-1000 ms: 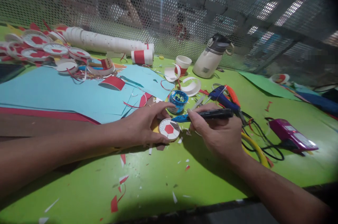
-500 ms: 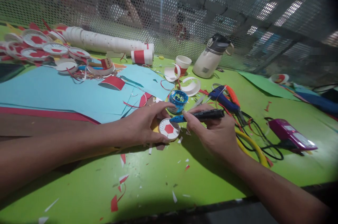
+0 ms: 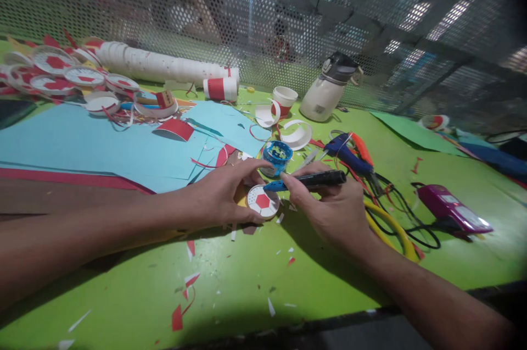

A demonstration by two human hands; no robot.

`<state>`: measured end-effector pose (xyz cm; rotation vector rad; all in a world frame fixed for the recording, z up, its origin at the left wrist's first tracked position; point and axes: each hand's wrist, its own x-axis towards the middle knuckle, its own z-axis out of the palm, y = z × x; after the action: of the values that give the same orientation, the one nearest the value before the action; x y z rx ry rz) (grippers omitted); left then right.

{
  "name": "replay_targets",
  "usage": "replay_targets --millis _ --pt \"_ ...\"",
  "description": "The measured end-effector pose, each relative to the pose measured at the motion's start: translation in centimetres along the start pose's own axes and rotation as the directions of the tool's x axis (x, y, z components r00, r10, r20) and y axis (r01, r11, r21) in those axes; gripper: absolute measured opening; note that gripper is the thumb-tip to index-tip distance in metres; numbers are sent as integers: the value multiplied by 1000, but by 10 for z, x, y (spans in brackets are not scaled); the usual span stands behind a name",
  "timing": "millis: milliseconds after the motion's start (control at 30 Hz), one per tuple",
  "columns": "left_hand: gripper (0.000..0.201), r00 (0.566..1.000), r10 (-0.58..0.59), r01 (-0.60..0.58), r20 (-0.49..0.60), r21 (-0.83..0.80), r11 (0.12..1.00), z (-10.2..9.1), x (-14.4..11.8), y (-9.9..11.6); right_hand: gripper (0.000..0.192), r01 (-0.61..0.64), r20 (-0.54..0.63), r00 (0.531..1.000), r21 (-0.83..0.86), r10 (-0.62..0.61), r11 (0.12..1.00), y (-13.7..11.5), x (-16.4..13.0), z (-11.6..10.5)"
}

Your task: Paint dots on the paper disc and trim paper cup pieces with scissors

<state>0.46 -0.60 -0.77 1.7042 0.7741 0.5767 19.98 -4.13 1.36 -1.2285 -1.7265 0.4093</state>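
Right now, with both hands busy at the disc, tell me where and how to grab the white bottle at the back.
Take the white bottle around its plain cylindrical body, below the dark lid. It leans right, cap end uppermost, so come from the front, fingers wrapping either side. The lid's small loop looks too slight for a firm hold. The paper cup stands just left, so keep to the right half.

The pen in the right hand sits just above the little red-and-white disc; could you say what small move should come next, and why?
Probably lower the pen tip onto the disc. The right hand holds its blue tip at the disc's upper edge, and the left hand pins the disc on the green table.
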Motion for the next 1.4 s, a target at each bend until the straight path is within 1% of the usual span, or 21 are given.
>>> replay_targets --millis 267,400,500,633,733,800,900,967,1033,1167,1300,1400 --pt "70 1000 11 -11 -6 17 1000 -2 1 1 21 -71 -9 997 41 71 997 -1 0 2" --pt "71 1000 -11 12 9 -26 1000 -1 0 0 21 -61 -26 998 21 61 998 1 -1 3" --pt "70 1000 -5 6 22 -69 998 0 -1 0 20 -64 -22 998 24 65 998 1 -1 3" --pt "71 1000 -15 15 10 -47 999 1 -1 -1 21 -53 -42 998 31 54 998 -1 0 3" --pt "71 1000 -5 6 14 -53 999 0 0 -3 20 -45 -36 998 23 46 999 -2 1 2" --pt "71 1000 10 -10 5 -11 1000 -1 0 -3 19 -48 -58 997 46 50 998 -3 1 1" --pt "73 997 53 -45 -60 128 991 -3 1 -2 18 -35 -153 987 98 50 995 -6 1 -2" --pt "74 993 78 -63 -86 169 984 -3 2 -2 18 -18 -183 982 106 37 994 -8 1 -3" --pt "74 995 61 -50 -77 132 990 -3 1 -1 19 -19 -171 985 97 35 995 -10 1 -4" --pt "73 1000 -6 6 -23 -7 1000 0 0 0 17 -34 -132 990 86 45 996 -10 2 -5" --pt "72 999 14 -15 -30 -7 1000 0 0 -2 6 -18 -43 999 105 22 994 -4 0 -6" --pt "74 1000 -2 2 -1 -55 999 0 0 -5 7 -10 10 1000 119 9 993 -2 -1 -7"
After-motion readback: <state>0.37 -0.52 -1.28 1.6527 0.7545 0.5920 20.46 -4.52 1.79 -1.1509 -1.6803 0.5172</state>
